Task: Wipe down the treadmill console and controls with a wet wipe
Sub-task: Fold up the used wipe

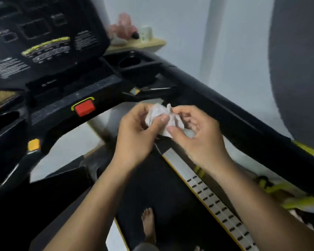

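A crumpled white wet wipe (161,115) is held between both hands above the treadmill belt, in front of the console's right end. My left hand (136,134) pinches its left side with thumb and fingers. My right hand (198,133) pinches its right side, fingers curled around it. The black treadmill console (43,42) rises at the upper left, with dark display windows and a yellow-green button strip. Below it runs the control bar (91,89) with a red stop button (85,107). Neither hand touches the console.
Black cup holders sit at the console's right (130,62) and left (5,117). The right handrail (243,120) runs diagonally down to the right. A wooden shelf (143,43) with small items stands behind. My bare foot (149,225) stands on the belt (161,196).
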Tool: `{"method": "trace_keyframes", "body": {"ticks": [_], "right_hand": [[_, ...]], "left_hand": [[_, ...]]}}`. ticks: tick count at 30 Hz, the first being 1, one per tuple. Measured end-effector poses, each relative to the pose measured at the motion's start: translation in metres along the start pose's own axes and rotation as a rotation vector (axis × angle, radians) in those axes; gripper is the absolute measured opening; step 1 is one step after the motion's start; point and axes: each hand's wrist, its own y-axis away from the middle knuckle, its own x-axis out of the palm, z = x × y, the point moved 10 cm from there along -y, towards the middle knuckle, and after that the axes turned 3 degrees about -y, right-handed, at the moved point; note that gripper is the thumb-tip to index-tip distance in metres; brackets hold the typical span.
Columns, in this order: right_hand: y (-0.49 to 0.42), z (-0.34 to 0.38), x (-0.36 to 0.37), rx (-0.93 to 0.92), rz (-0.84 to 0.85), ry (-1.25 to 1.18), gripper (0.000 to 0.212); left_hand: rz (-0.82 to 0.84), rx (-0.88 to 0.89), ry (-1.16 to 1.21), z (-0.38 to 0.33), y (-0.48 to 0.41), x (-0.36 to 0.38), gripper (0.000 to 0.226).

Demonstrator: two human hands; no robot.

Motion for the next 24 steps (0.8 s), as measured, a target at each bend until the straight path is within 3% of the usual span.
{"method": "trace_keyframes", "body": {"ticks": [8, 11, 14, 18, 21, 24], "right_hand": [[0.104, 0.018, -0.229, 0.151, -0.518, 0.170, 0.022], [0.160, 0.032, -0.287, 0.189, -0.699, 0.225, 0.016], [0.213, 0.039, -0.321, 0.253, -0.865, 0.202, 0.020], [0.275, 0.030, -0.343, 0.324, -1.081, 0.128, 0.016], [0.317, 0.019, -0.355, 0.320, -1.220, 0.023, 0.015], [0.354, 0.013, -0.369, 0.340, -1.315, -0.065, 0.018]], "left_hand": [[0.548, -0.040, 0.394, -0.082, 0.029, 0.226, 0.032], [0.709, -0.086, 0.458, -0.104, 0.058, 0.290, 0.027], [0.845, -0.088, 0.479, -0.122, 0.092, 0.336, 0.006], [1.040, -0.055, 0.487, -0.134, 0.138, 0.378, 0.033], [1.146, 0.021, 0.433, -0.139, 0.172, 0.401, 0.025], [1.188, -0.057, 0.416, -0.138, 0.202, 0.424, 0.011]]}}
